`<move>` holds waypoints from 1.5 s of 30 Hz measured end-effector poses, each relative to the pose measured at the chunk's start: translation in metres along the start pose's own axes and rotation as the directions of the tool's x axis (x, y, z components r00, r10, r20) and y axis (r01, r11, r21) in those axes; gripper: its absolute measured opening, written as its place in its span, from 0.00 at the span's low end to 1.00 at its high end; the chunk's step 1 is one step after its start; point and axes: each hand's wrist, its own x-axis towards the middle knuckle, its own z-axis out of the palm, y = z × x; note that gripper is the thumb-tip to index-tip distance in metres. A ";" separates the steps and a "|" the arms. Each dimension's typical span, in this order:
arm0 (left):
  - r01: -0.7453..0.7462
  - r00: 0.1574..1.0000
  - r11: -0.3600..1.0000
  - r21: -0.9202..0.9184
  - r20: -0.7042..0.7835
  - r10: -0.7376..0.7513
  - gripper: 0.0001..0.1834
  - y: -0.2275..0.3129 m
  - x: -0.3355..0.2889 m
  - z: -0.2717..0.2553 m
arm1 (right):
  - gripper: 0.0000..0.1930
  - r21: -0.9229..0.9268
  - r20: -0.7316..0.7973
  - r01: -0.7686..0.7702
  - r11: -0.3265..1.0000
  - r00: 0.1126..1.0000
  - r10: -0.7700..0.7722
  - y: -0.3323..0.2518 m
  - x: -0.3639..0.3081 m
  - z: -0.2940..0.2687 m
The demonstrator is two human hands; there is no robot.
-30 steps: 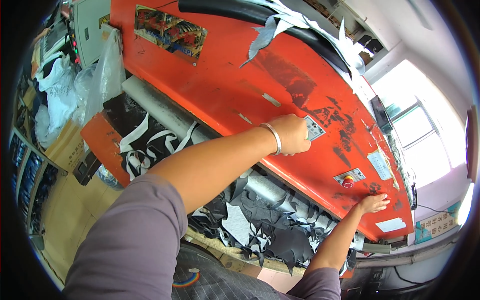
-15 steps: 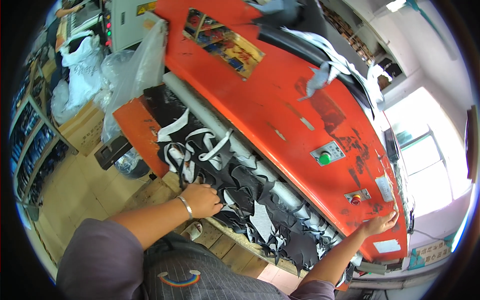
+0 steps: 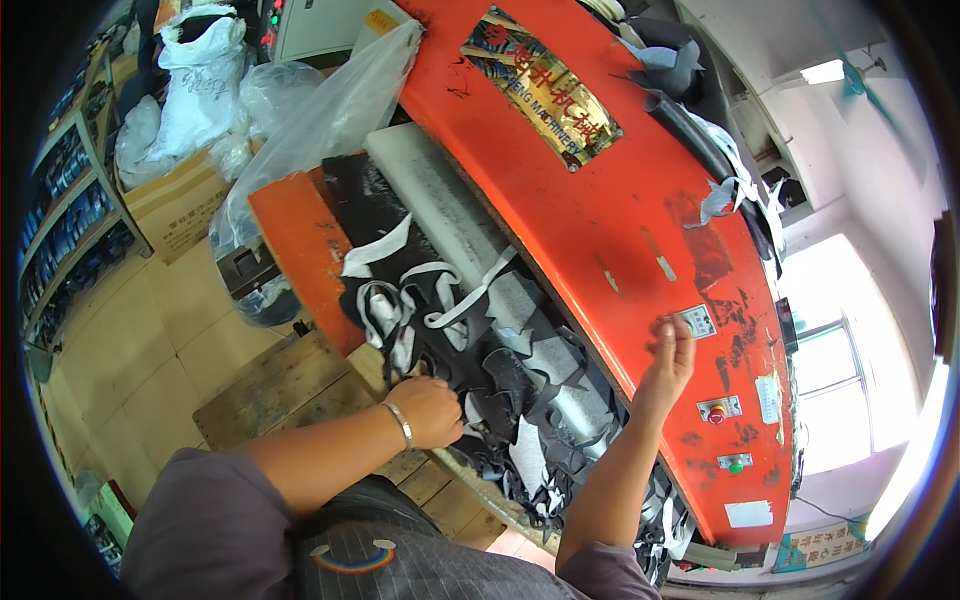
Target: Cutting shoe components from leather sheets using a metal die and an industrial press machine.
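A large red press machine stands before me, with a pale slab under its beam. Black and grey fabric-like scraps and white strips lie heaped along the slab's near side. My left hand is curled at the near edge of the heap; its fingertips are hidden, so what they grip is unclear. My right hand is raised to a small metal control plate, fingers stretched and slightly blurred, covering the button there. Below it are a red button and a green button.
Wooden boards form a ledge beside my left arm. Clear plastic sheeting, a cardboard box and a white sack stand at far left. A loaded rack lines the left side. Dark material drapes over the machine's top.
My right hand has moved left and up, from the lower green button to the upper control plate. My left hand stays at the scraps. The view has shifted, showing more of the pale slab.
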 end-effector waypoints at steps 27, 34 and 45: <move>-0.159 0.966 0.797 -0.583 -0.259 0.004 0.39 -0.058 0.198 0.082 | 0.13 0.122 0.379 -0.649 0.751 0.730 0.569 0.154 -0.062 0.039; 0.006 0.997 0.719 -0.695 -0.050 -0.057 0.10 -0.060 0.168 0.081 | 0.11 0.014 0.411 -0.702 0.712 0.653 0.636 0.133 -0.078 0.014; 0.531 0.603 0.713 -0.458 0.796 0.062 0.20 -0.089 0.078 0.065 | 0.31 -0.586 0.176 -0.328 0.741 0.841 0.512 0.164 0.014 0.138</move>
